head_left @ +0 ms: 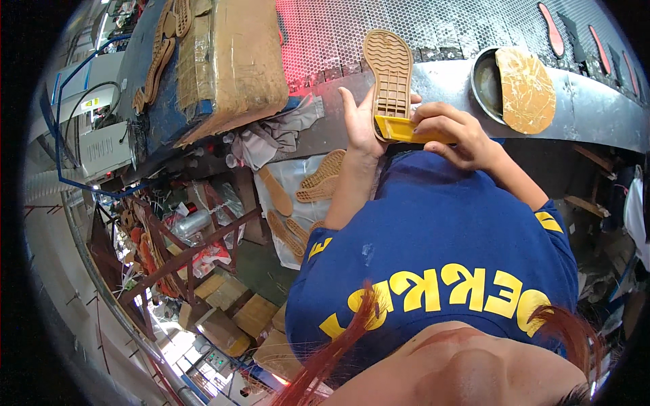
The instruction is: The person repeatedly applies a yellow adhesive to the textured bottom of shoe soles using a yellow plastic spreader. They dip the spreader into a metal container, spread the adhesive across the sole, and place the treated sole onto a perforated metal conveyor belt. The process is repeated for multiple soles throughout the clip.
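Note:
A tan rubber shoe sole (390, 68), with a wavy tread at one end and an open grid at the other, is held up over the metal ledge. My left hand (363, 122) is closed around it from behind; its thumb sticks out to the left and its other fingers are mostly hidden by the sole. Against the sole's near end lies a yellow flat-sided tool (399, 128), perhaps plastic, whose working edge I cannot make out. My right hand (459, 135) grips this tool's right end, the fingers bent over it.
A metal bowl (485, 84) stands right on the ledge, partly covered by an oval tan pad (528, 91). Beyond runs a mesh conveyor belt (440, 34) carrying red insoles (552, 30). A taped cardboard box (244, 61) and grey cloth (284, 128) are left; several soles (318, 183) lie below.

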